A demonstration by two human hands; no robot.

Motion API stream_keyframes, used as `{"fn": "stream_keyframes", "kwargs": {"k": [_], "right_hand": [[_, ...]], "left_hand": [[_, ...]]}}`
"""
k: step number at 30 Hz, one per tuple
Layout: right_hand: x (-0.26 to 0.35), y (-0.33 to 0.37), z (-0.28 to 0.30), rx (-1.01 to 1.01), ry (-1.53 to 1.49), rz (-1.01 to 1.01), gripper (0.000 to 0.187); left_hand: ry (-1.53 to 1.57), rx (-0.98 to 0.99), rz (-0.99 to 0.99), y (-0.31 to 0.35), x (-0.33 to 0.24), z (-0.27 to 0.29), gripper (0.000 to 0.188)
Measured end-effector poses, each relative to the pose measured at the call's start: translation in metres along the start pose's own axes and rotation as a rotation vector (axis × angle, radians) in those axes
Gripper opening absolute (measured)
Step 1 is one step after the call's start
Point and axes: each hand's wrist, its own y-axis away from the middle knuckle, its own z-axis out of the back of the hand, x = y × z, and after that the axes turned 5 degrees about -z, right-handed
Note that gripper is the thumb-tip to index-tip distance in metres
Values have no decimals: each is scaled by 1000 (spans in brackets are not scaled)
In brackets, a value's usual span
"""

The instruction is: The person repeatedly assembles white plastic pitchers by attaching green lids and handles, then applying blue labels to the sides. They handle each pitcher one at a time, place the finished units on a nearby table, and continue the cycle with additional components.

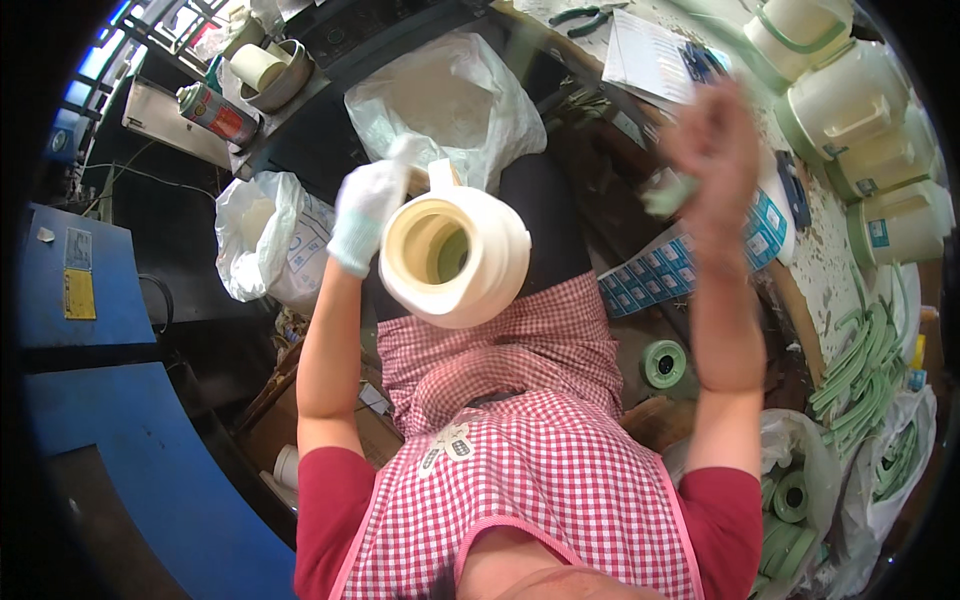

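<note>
My left hand (364, 210), in a white glove, is closed on the side of a cream plastic jug (485, 255) by its handle. The jug is tilted over my lap with its round open mouth toward me, so its hollow inside shows. My right hand (708, 140) is bare and raised over the workbench at the right, its fingers smeared by motion. Beside it is a blurred pale green piece (668, 194); whether the fingers hold it is unclear. Under my right forearm lies a sheet of blue labels (655, 272).
Finished-looking cream jugs (845, 110) stand along the bench's far right, near green strips (868, 365). A green ring-shaped part (663, 364) lies low between. White plastic bags (440, 95) stand ahead and left. A spray can (215, 112) and blue cabinets (85, 260) are at left.
</note>
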Motion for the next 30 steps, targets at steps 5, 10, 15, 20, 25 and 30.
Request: {"fn": "stream_keyframes", "kwargs": {"k": [5, 10, 15, 20, 25, 30], "right_hand": [[-98, -1, -110, 237, -166, -323, 33], [-113, 12, -94, 247, -248, -674, 28], [-119, 19, -79, 318, -403, -708, 30], [-122, 21, -73, 260, -426, -720, 30], [-143, 22, -78, 198, -318, -609, 26], [-154, 17, -73, 174, -188, -592, 26]], "left_hand": [[1093, -222, -17, 35, -11, 39, 66], [1264, -350, 86, 58, -16, 9, 32], [1598, -413, 225, 63, -15, -14, 32], [1562, -452, 336, 61, -27, -16, 33], [1497, -525, 326, 56, -35, -21, 30], [1391, -563, 270, 52, -32, -24, 33]]}}
